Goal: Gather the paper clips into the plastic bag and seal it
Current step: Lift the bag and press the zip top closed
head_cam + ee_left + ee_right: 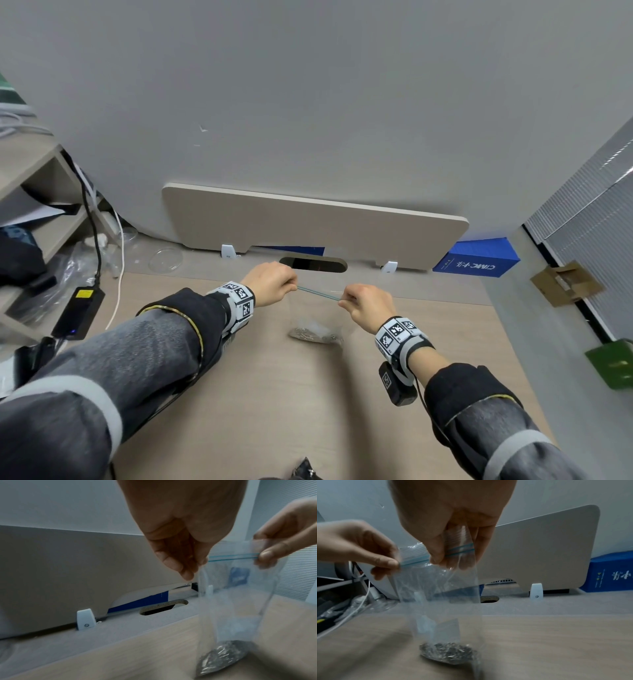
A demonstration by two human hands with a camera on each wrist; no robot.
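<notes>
A clear plastic zip bag [317, 315] [236, 601] [440, 595] hangs upright over the desk, its blue zip strip [317, 294] [233, 557] [412, 561] stretched between my hands. A heap of silvery paper clips [313, 334] [221, 657] [448, 651] lies in its bottom, resting on the desk. My left hand [274, 284] [185, 555] [373, 555] pinches the strip's left end. My right hand [363, 305] [452, 555] [274, 553] pinches the right end between thumb and fingers.
The wooden desk [274, 394] has a beige back panel [308, 226] and a cable slot [313, 264] just behind my hands. A blue box [479, 260] stands at the back right. A power brick [80, 308], cables and a glass dish [166, 260] lie at left.
</notes>
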